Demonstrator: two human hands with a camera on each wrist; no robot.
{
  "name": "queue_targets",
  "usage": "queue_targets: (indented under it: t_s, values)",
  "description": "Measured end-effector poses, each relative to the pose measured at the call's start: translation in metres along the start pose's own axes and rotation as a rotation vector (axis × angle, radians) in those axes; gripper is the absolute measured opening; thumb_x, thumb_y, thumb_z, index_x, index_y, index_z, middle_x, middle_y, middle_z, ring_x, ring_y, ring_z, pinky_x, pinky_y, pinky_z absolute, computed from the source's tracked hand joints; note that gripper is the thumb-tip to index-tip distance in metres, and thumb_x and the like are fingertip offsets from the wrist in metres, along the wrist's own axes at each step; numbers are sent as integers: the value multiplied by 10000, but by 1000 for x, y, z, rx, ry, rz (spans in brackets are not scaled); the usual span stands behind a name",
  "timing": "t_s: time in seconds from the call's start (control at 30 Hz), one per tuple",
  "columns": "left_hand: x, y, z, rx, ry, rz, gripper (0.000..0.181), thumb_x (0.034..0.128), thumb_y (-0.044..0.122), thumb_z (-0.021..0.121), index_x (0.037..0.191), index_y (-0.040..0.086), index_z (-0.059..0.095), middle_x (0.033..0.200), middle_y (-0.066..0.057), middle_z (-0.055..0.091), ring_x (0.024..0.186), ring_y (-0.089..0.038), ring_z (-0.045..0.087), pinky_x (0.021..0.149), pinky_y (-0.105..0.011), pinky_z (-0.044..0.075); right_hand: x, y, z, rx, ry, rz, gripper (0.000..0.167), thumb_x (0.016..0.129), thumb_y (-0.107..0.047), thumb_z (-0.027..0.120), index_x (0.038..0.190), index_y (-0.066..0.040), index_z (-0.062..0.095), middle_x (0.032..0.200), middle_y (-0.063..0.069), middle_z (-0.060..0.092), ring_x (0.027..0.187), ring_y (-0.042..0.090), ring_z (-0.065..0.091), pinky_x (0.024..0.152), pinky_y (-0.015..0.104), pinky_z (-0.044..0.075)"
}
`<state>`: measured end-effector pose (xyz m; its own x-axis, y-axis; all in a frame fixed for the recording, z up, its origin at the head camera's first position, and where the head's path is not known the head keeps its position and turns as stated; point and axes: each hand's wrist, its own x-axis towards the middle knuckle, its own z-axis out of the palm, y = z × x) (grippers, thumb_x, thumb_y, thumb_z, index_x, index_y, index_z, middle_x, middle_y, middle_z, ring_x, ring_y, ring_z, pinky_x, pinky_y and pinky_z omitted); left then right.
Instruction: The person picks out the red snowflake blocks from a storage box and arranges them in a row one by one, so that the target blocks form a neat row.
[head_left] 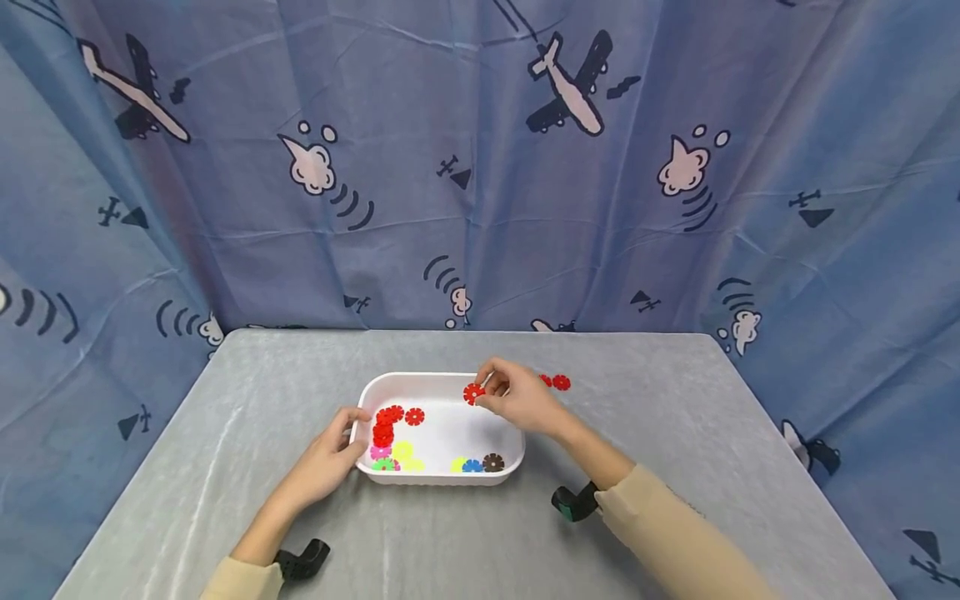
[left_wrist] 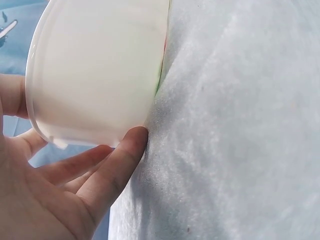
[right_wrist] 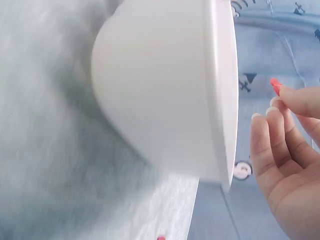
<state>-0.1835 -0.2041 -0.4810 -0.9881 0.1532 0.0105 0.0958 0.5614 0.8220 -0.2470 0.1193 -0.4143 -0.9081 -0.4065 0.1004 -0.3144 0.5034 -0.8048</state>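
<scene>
A white plastic tray [head_left: 442, 480] stands on the table, its outer wall [left_wrist: 95, 75] filling much of the left wrist view. My left hand [head_left: 326, 461] holds the tray's left end, with fingers at the rim and along the outside. Above the tray's right part, my right hand [head_left: 521, 402] pinches a red notched disc [head_left: 472, 393] between thumb and fingertips; its edge shows in the right wrist view [right_wrist: 275, 86]. Inside the tray, red discs [head_left: 383, 433] lie at the left, with pink [head_left: 380, 452], green [head_left: 386, 465] and yellow discs [head_left: 403, 451] near them. Blue [head_left: 472, 466] and brown discs [head_left: 492, 462] lie front right.
Two red discs [head_left: 561, 382] are on the grey-covered table [head_left: 637, 367] behind my right hand, one partly hidden. A blue curtain [head_left: 480, 208] with airplane prints hangs behind and beside the table. Dark wrist devices [head_left: 573, 503] sit on both forearms.
</scene>
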Motion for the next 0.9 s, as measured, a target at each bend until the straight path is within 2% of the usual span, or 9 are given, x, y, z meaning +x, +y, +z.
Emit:
queue_targets:
  t_s: [0.3,0.6,0.9]
  values:
    - [-1,2,0,-2,3,-1,311,1001,108,555,1306,142,511,1421,-247,528,1275,-461,550,1079,-600,379,-10,26,-33,-11,65,-1,176,873,-18,725,1025,-49,642,810,47,638,715,186,577,625,298,476]
    - [-2,3,-1,4,1,-8,311,1004,118,560,1310,148,511,1421,-252,529,1251,-452,572,1063,-605,389,-17,58,-61,8,134,30,195,909,-30,714,1086,-18,632,831,100,667,692,212,612,623,319,541]
    - [-1,3,-1,8,4,-11,313,1002,116,559,1309,152,511,1418,-264,526,1236,-449,583,1048,-603,400,-19,91,-84,37,212,107,224,936,-28,693,1133,38,610,904,166,655,737,264,629,680,380,583]
